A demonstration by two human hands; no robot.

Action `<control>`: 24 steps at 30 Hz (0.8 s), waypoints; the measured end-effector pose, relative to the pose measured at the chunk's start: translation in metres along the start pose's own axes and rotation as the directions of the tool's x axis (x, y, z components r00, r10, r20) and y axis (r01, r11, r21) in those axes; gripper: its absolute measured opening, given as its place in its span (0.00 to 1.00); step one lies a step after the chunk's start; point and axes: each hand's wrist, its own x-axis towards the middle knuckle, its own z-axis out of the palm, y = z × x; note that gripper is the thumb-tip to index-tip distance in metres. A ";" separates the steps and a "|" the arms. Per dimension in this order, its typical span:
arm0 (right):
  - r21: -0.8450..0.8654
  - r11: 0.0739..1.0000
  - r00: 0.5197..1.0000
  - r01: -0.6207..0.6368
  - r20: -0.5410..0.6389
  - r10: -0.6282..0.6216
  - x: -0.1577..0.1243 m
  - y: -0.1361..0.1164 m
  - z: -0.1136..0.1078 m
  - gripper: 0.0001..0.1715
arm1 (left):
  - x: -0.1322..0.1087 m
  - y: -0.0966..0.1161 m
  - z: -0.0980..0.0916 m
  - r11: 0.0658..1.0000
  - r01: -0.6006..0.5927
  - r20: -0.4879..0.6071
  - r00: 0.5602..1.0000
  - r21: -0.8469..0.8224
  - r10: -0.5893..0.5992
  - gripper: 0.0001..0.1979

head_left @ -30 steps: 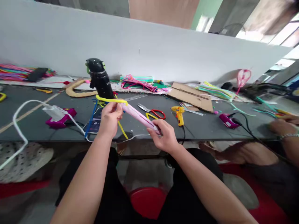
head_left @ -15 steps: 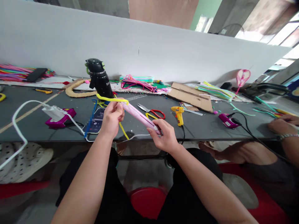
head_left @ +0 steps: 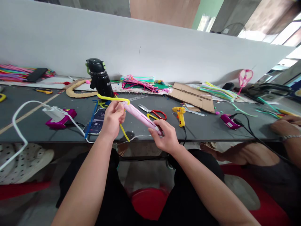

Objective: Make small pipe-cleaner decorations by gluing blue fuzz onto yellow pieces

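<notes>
My left hand [head_left: 113, 118] is closed, pinching a yellow pipe cleaner [head_left: 113, 99] against the upper end of a pink two-armed tool like a hair iron [head_left: 140, 115]. My right hand [head_left: 166, 137] is closed round the lower end of that pink tool. The yellow pipe cleaner bends over the tip, and one end hangs down below my left hand. Both hands are held above the front edge of the dark table [head_left: 28, 122].
A black bottle [head_left: 100, 79], a phone [head_left: 97, 121], red-handled scissors [head_left: 154, 113], a yellow glue gun [head_left: 180, 115], cardboard [head_left: 191, 96] and piles of pipe cleaners [head_left: 137, 83] lie on the table. Another person's hand [head_left: 283, 126] rests at the right. A purple glue gun [head_left: 60, 119] sits left.
The hands and pink tool have barely shifted; my left hand's fingers have adjusted slightly on the yellow pipe cleaner at the tip.
</notes>
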 end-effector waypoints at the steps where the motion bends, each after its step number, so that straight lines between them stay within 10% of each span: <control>1: 0.003 1.000 1.000 -0.003 0.002 0.003 0.000 0.000 0.000 0.10 | 0.000 0.000 -0.001 1.000 0.002 0.007 1.000 0.001 -0.002 0.10; 24: -0.007 0.999 0.999 -0.036 0.022 0.036 0.002 0.004 -0.001 0.11 | 0.002 -0.009 -0.003 0.996 0.043 0.021 0.999 0.076 -0.045 0.11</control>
